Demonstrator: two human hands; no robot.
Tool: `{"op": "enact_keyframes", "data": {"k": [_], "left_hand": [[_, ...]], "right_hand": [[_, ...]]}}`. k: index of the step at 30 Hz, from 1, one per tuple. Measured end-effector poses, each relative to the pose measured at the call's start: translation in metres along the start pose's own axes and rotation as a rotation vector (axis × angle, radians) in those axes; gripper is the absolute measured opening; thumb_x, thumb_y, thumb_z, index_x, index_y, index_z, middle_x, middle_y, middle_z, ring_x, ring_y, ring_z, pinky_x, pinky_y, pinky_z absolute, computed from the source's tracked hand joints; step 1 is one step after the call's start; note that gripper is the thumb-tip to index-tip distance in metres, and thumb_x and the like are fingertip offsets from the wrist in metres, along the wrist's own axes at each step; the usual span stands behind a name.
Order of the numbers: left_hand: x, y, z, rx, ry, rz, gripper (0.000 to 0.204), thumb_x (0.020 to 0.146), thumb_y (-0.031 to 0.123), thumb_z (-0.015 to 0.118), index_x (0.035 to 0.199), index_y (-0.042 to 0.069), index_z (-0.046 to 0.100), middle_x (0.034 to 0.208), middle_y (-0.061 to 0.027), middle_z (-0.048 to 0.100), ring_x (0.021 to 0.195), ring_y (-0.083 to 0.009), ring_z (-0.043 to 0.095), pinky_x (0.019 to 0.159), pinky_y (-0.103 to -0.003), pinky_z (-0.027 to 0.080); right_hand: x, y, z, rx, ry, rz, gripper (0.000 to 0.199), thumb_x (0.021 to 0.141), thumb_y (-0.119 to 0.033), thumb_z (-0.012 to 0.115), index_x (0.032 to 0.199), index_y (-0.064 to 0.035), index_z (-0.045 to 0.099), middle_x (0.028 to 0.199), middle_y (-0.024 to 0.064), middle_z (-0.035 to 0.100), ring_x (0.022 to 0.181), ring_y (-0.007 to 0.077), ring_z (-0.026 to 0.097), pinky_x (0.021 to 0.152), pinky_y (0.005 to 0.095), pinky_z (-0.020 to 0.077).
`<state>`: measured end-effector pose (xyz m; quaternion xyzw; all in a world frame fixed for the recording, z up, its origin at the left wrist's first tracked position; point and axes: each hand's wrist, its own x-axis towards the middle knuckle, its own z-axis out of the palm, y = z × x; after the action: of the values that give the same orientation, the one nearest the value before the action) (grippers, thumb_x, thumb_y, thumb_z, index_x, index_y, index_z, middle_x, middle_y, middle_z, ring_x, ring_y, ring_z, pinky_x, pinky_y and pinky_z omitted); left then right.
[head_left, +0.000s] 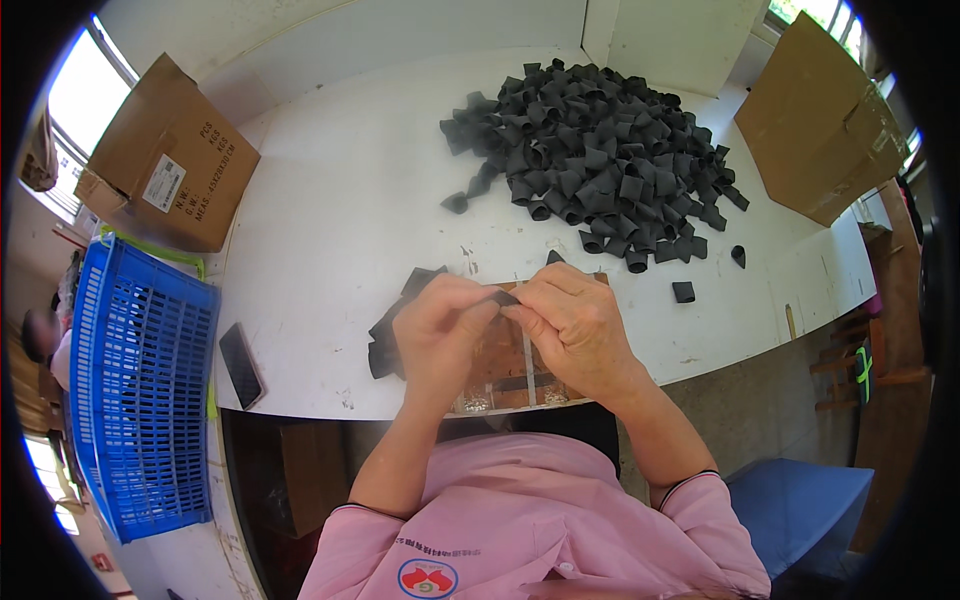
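White table, bright windows

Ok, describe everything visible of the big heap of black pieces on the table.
The heap of black pieces lies on the far right part of the white table, a loose mound of short, dark, matt, tube-like sleeves, flattened or curled. A few strays lie off its near and left edges. Neither hand touches it; a cardboard box lies to its right.
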<state>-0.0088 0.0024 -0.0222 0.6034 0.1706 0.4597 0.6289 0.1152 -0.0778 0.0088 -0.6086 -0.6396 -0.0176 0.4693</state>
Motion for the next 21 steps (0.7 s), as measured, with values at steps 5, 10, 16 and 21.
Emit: {"op": "enact_keyframes", "data": {"k": [5, 10, 16, 21], "left_hand": [[0.006, 0.002, 0.004, 0.080, -0.014, 0.004, 0.011, 0.073, -0.006, 0.058, 0.082, 0.000, 0.061, 0.077, -0.0038, 0.056, 0.068, -0.0087, 0.051, 0.059, -0.020, 0.039], [0.002, 0.005, 0.002, 0.058, -0.050, 0.041, 0.005, 0.076, 0.001, 0.063, 0.080, 0.000, 0.061, 0.081, -0.0071, 0.056, 0.073, -0.0110, 0.051, 0.066, -0.022, 0.041], [-0.003, 0.009, 0.010, -0.021, 0.114, -0.031, 0.023, 0.081, 0.004, 0.053, 0.102, -0.004, 0.052, 0.089, -0.0086, 0.055, 0.077, -0.0109, 0.050, 0.067, -0.022, 0.041], [-0.039, 0.012, 0.022, 0.060, 0.081, -0.041, 0.034, 0.077, 0.002, 0.054, 0.110, -0.004, 0.045, 0.091, -0.0091, 0.054, 0.077, -0.0116, 0.052, 0.069, -0.023, 0.043]], "right_hand": [[0.001, -0.001, -0.005, -0.057, 0.006, -0.013, 0.008, 0.068, -0.007, 0.063, 0.071, -0.0042, 0.056, 0.062, 0.0046, 0.046, 0.059, 0.0206, 0.050, 0.048, 0.0308, 0.0401], [-0.004, 0.000, 0.001, -0.093, 0.020, -0.083, 0.009, 0.067, -0.006, 0.063, 0.070, -0.0038, 0.054, 0.062, 0.0046, 0.045, 0.061, 0.0205, 0.050, 0.047, 0.0306, 0.0389], [0.003, -0.003, -0.020, 0.234, -0.033, 0.172, 0.013, 0.074, -0.007, 0.060, 0.066, -0.0015, 0.051, 0.057, 0.0046, 0.047, 0.049, 0.0153, 0.045, 0.046, 0.0276, 0.0379], [-0.035, -0.011, -0.009, 1.159, 0.114, 0.883, 0.024, 0.087, -0.019, 0.052, 0.070, -0.0018, 0.056, 0.059, -0.0018, 0.050, 0.050, 0.0042, 0.042, 0.047, 0.0194, 0.0356]]}}
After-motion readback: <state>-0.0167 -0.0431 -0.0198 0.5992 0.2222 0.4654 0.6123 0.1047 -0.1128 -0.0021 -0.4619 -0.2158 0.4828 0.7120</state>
